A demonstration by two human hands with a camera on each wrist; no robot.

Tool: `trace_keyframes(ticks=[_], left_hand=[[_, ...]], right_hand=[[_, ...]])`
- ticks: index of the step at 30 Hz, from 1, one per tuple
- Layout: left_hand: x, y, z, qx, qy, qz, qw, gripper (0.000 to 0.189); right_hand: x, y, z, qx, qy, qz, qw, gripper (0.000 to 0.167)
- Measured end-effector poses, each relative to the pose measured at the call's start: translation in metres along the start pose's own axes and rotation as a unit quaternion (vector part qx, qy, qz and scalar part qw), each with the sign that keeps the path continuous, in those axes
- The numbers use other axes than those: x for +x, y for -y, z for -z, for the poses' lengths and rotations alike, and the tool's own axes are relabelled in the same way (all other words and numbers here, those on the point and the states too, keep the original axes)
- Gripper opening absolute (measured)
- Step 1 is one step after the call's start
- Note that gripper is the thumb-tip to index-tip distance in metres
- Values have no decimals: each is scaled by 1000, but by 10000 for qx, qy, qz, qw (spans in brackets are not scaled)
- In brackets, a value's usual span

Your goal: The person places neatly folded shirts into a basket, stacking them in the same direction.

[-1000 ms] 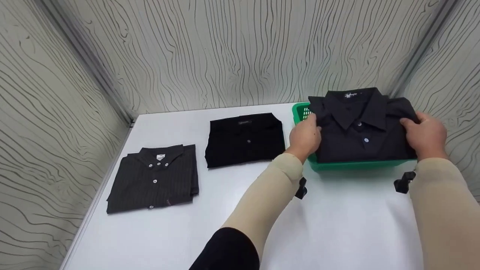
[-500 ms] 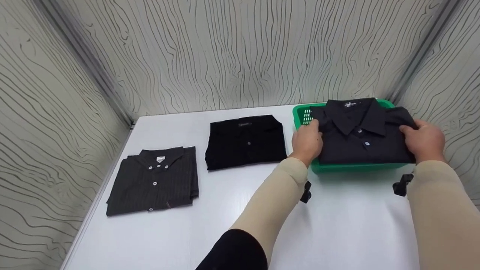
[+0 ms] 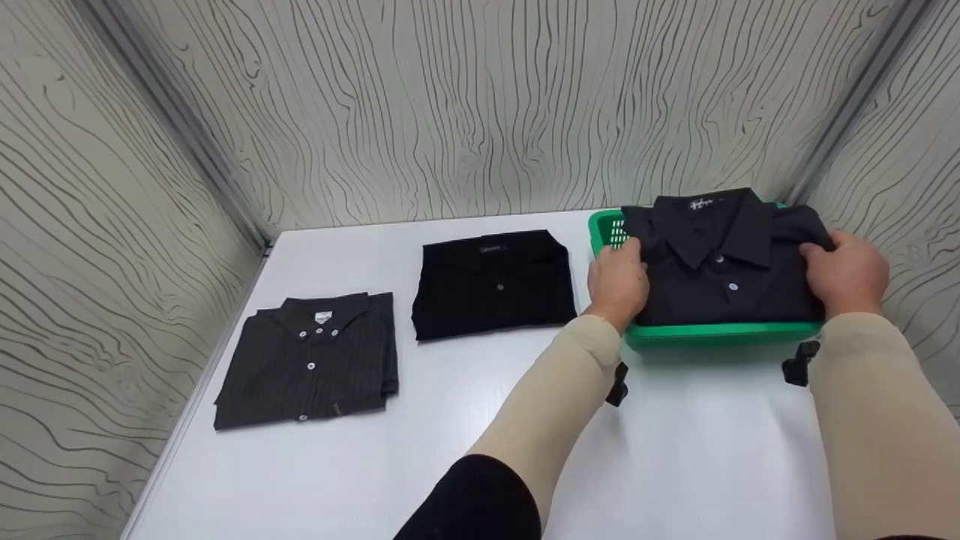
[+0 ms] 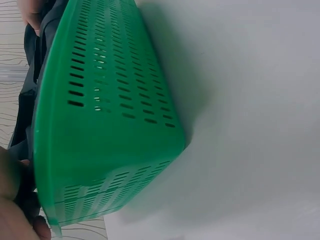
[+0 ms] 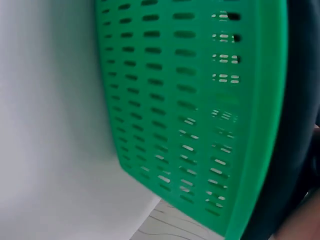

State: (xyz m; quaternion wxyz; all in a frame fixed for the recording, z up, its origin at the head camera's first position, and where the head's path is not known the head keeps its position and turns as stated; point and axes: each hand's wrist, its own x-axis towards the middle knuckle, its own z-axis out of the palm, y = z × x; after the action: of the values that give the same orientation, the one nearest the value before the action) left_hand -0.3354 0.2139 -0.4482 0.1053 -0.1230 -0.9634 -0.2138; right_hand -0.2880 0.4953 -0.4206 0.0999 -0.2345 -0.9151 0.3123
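Note:
A folded dark button-up shirt (image 3: 724, 292), collar toward the back wall, lies over the mouth of a green plastic basket (image 3: 720, 334). My left hand (image 3: 619, 281) grips the shirt's left side, right at the basket's left rim. On the opposite side, my right hand (image 3: 851, 274) pinches the shirt's right edge with the thumb on top. From the left wrist, dark cloth shows along the rim of the slotted basket (image 4: 110, 120), with fingers of the left hand (image 4: 17, 215) at the corner. In the right wrist view, the shirt (image 5: 295, 125) runs along the basket's rim.
Left of the basket lies a folded black shirt (image 3: 495, 289). A folded dark striped shirt (image 3: 307, 367) lies near the left edge of the white table (image 3: 315, 480). Patterned wall panels (image 3: 480, 105) stand behind and at both sides.
Both hands have lowered the shirt toward the basket, then raised it slightly since half a second ago. Both hands keep hold of it. The other two shirts have stayed in place.

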Motion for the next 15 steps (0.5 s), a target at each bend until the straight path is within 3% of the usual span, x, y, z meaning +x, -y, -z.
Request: trace_keyframes(ticks=[7,15], left_hand=[[-4,-1,-9,439,84,-94,9990,12],[-6,5,-14,858,153,17,9962,17]], right_hand=[[-1,-9,-6,44,227,-237,9995,63],[-4,-6,-19,-167,338,-519,9979,65]])
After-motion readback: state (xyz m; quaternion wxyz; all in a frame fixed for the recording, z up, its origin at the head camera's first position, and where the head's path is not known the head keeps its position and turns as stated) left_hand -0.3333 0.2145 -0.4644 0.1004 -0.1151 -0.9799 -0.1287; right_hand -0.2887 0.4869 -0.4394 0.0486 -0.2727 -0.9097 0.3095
